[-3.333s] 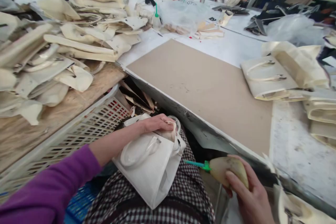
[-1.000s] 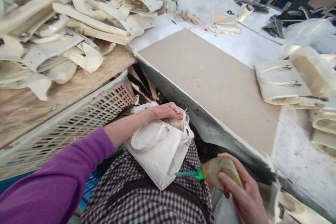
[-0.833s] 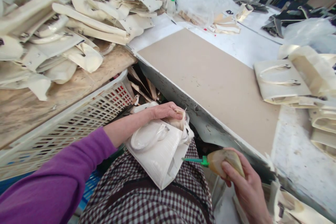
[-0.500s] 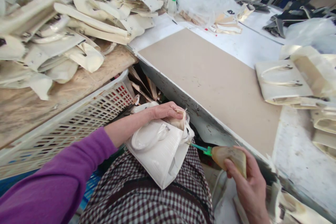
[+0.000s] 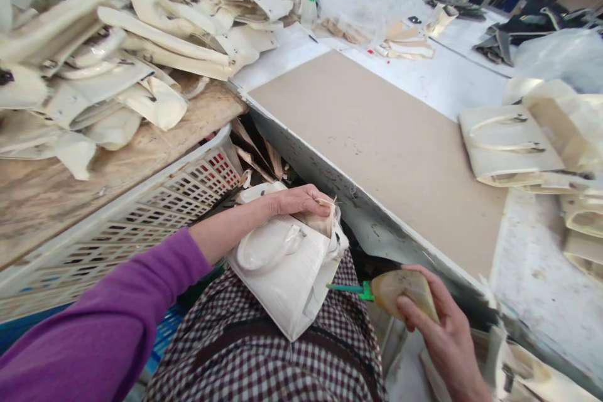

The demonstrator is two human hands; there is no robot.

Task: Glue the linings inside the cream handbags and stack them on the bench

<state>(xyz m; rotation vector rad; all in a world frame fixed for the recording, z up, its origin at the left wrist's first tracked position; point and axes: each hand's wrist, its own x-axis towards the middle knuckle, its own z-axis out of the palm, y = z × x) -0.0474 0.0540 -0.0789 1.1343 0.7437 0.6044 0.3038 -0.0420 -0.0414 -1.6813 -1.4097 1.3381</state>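
Observation:
A small white handbag (image 5: 282, 273) lies on my lap, over a checked apron. My left hand (image 5: 294, 201) is closed on its upper edge, fingers curled over the open top. My right hand (image 5: 438, 333) grips a yellowish squeeze bottle (image 5: 402, 292) with a green nozzle (image 5: 346, 289). The nozzle points left at the bag's right side, its tip a little short of the bag.
A brown board (image 5: 381, 144) covers the white table (image 5: 532, 276) ahead. Finished bags (image 5: 509, 147) are stacked at the right. A heap of cream bag parts (image 5: 117, 56) lies at the left above a white plastic crate (image 5: 141, 217). Another glue bottle (image 5: 308, 6) stands at the back.
My right hand has drawn the squeeze bottle back down and away from the bag's upper side. My left hand has kept its hold on the bag.

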